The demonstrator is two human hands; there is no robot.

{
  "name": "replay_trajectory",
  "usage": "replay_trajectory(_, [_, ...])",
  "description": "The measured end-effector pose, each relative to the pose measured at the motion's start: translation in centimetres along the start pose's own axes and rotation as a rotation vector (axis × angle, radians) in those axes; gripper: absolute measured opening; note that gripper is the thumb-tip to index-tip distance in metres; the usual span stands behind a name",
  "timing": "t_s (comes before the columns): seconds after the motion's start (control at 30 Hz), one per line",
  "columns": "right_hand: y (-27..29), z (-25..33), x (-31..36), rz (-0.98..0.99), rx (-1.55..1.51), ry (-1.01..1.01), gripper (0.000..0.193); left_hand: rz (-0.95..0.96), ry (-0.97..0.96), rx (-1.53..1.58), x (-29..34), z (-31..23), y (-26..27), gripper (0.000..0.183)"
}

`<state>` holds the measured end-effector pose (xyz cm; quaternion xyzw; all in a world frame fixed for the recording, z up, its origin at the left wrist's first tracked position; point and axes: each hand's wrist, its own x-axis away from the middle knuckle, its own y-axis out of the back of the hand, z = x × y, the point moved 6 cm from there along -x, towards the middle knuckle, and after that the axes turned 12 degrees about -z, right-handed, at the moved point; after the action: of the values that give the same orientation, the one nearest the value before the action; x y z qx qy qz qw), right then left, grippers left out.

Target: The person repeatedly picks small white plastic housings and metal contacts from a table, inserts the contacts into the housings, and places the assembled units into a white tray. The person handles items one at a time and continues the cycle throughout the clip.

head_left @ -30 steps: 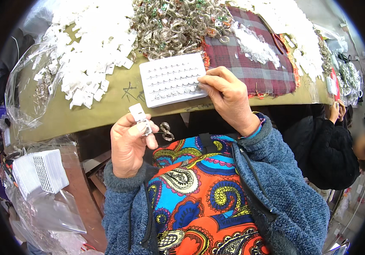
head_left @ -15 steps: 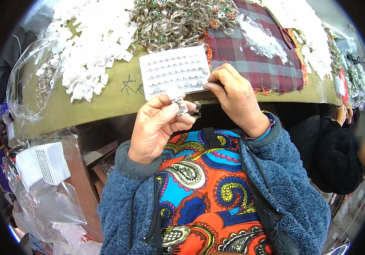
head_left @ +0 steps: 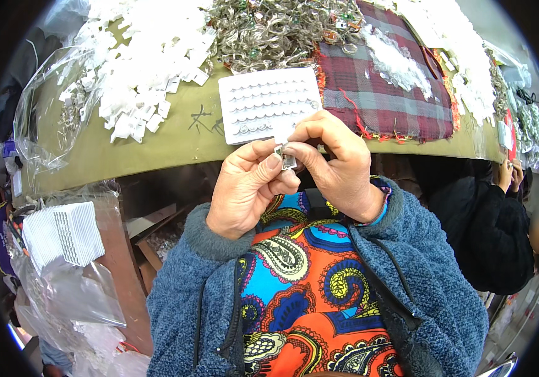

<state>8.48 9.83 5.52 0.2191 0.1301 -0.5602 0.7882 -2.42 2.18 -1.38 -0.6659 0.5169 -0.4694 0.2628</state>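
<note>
My left hand [head_left: 244,185] pinches a small white-and-clear plastic piece [head_left: 289,162] between thumb and fingertips, just off the table's near edge. My right hand [head_left: 337,160] is closed at the same piece, its thumb and forefinger pressed together on the upper end. Whatever tiny part sits between the right fingertips is hidden. Right behind my hands, a white tray [head_left: 268,94] with scalloped rows lies on the green tabletop. A few small round clear pieces [head_left: 244,129] sit in its nearest row, partly covered by my fingers.
A heap of white plastic pieces [head_left: 150,56] spreads at left, beside a clear bag [head_left: 46,119]. Coiled wire leads [head_left: 269,34] pile up behind the tray. Small clear parts [head_left: 398,60] lie on a plaid cloth [head_left: 370,94]. Stacked white trays [head_left: 62,234] stand lower left. Another person [head_left: 492,232] sits at right.
My right hand has come from the tray's right edge down to the piece in my left hand. The left hand has shifted slightly right, and the fingertips of both now meet.
</note>
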Motion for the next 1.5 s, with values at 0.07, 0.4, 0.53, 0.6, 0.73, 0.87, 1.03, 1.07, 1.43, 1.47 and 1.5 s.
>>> replay_trajectory(0.07, [-0.2, 0.4, 0.0, 0.013, 0.048, 0.043, 0.014, -0.003, -0.018, 0.024, 0.1, -0.1, 0.1, 0.025])
replay_trajectory(0.4, [-1.1, 1.7, -1.3, 0.359, 0.140, 0.256, 0.018, -0.052, -0.041, 0.090, 0.9, -0.3, 0.8, 0.024])
replay_trajectory(0.53, [-1.6, 2.2, 0.5, 0.271, 0.145, 0.464, 0.033, -0.125, -0.073, 0.054, 1.1, -0.9, 1.0, 0.023])
replay_trajectory(0.6, [-1.3, 2.1, 0.6, 0.290, 0.120, 0.455, 0.035, -0.161, -0.067, 0.001, 1.1, -0.9, 0.8, 0.023])
replay_trajectory(0.73, [0.4, 1.8, -0.2, 0.287, -0.115, 0.139, 0.026, -0.124, -0.156, -0.202, 1.6, -1.9, -0.4, 0.020])
replay_trajectory(0.87, [0.8, -0.8, 0.1, 0.168, -0.258, -0.444, 0.017, -0.114, -0.110, -0.327, 1.7, -1.3, -0.9, 0.011])
replay_trajectory(1.03, [-0.7, -2.4, 1.1, 0.265, -0.154, -0.596, 0.010, -0.077, -0.059, -0.362, 1.0, -0.2, -0.1, 0.015])
replay_trajectory(1.07, [-0.5, -1.2, 0.3, 0.246, -0.118, -0.328, 0.010, -0.060, -0.019, -0.315, 0.8, -0.1, 0.1, 0.016])
replay_trajectory(1.43, [-0.7, 3.2, 0.8, 0.219, 0.073, 0.603, 0.031, 0.076, 0.162, 0.218, 0.9, 0.5, 0.1, 0.025])
replay_trajectory(1.47, [-0.7, 3.2, 0.8, 0.200, 0.088, 0.649, 0.028, 0.077, 0.154, 0.196, 0.8, 0.5, 0.1, 0.024])
replay_trajectory(1.5, [-0.8, 3.1, 0.9, 0.212, 0.061, 0.671, 0.026, 0.086, 0.144, 0.177, 0.7, 0.4, 0.0, 0.024])
